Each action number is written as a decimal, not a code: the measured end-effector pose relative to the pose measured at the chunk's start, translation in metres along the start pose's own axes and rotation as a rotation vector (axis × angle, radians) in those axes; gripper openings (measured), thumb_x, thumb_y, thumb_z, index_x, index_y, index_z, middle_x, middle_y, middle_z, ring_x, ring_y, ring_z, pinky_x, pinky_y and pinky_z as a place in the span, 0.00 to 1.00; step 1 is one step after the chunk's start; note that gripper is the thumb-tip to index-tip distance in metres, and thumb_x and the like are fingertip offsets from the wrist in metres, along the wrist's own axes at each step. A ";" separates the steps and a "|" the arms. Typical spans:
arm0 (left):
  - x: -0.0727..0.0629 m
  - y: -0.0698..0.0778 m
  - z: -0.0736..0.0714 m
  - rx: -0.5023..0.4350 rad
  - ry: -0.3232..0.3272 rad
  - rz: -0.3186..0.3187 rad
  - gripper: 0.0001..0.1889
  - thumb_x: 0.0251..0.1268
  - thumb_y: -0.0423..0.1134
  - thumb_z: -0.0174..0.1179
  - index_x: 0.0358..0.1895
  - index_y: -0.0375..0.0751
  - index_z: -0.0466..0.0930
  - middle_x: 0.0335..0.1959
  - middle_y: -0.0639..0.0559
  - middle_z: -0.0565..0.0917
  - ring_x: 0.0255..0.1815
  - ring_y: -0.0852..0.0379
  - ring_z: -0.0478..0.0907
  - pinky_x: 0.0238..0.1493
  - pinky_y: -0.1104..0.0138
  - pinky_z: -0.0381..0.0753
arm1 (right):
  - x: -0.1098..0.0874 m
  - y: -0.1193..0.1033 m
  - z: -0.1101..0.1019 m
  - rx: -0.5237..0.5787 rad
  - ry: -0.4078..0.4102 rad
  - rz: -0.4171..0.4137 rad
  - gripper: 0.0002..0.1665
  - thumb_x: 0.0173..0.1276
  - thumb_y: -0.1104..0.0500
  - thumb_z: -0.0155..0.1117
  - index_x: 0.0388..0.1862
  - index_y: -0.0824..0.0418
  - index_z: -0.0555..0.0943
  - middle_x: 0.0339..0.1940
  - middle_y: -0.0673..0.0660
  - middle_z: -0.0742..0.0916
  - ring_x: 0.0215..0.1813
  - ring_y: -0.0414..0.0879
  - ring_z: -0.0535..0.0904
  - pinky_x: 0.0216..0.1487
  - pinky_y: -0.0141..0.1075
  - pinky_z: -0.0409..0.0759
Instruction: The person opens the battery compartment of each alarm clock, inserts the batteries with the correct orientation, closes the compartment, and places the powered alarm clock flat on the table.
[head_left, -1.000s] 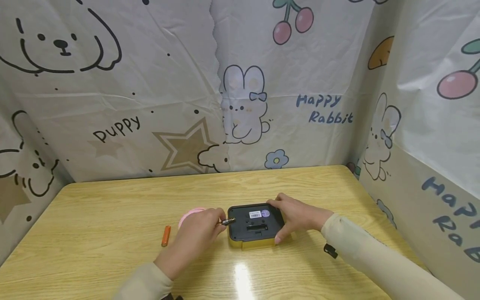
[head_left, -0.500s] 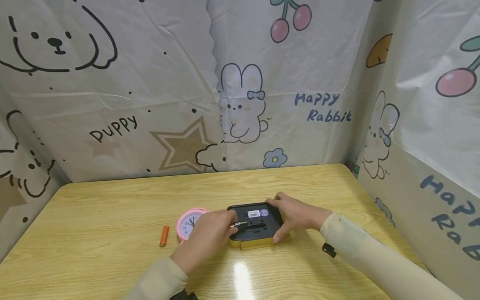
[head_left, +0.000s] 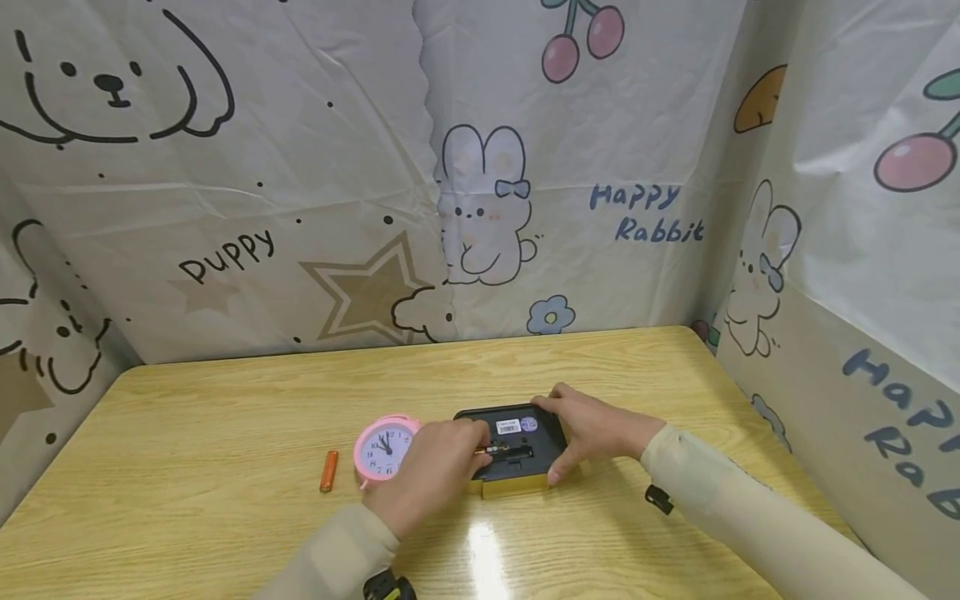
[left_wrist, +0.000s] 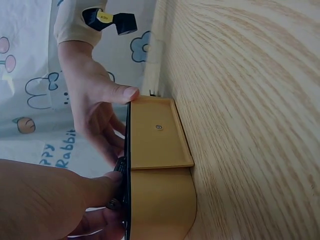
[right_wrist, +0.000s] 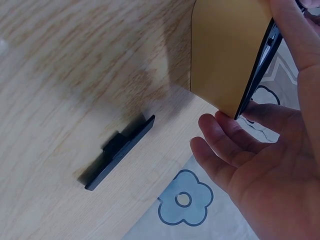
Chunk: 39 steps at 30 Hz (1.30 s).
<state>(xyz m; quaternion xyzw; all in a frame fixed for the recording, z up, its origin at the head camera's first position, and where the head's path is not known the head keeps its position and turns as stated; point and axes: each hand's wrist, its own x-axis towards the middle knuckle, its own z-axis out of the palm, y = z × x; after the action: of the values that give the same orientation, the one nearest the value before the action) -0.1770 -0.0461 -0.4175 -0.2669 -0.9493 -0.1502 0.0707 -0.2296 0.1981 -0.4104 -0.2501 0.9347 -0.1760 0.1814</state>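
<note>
A box-shaped device (head_left: 536, 442) with a black back and gold sides lies back-up on the table, its battery slot (head_left: 519, 454) facing upward. My left hand (head_left: 431, 467) pinches a battery (head_left: 495, 450) at the left end of that slot; how much of it sits inside cannot be told. The battery's round end (left_wrist: 114, 204) shows beneath the fingers in the left wrist view. On the device's right end rests my right hand (head_left: 596, 429), thumb at the near edge and fingers at the far side, gripping it.
An orange battery (head_left: 328, 471) lies at the left. Between it and my left hand is a pink round clock (head_left: 362, 454), partly covered by the hand. A small black cover piece (right_wrist: 120, 155) lies on the table near my right hand. Patterned cloth (head_left: 337, 208) stands behind.
My left hand has moved right with the battery, from the device's left edge to the slot, uncovering more of the pink clock. The right hand stays put on the device.
</note>
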 end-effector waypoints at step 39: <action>0.016 0.001 0.011 -0.118 -0.069 0.030 0.13 0.60 0.49 0.71 0.27 0.50 0.78 0.26 0.61 0.79 0.25 0.66 0.70 0.29 0.71 0.71 | 0.001 0.000 -0.001 0.009 -0.018 0.028 0.71 0.40 0.38 0.87 0.79 0.63 0.63 0.60 0.58 0.75 0.53 0.46 0.73 0.64 0.44 0.75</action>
<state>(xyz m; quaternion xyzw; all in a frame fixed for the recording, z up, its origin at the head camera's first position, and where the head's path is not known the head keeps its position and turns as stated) -0.1906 -0.0335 -0.4239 -0.2901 -0.9365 -0.1958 0.0244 -0.2303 0.1973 -0.4100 -0.2378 0.9356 -0.1753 0.1931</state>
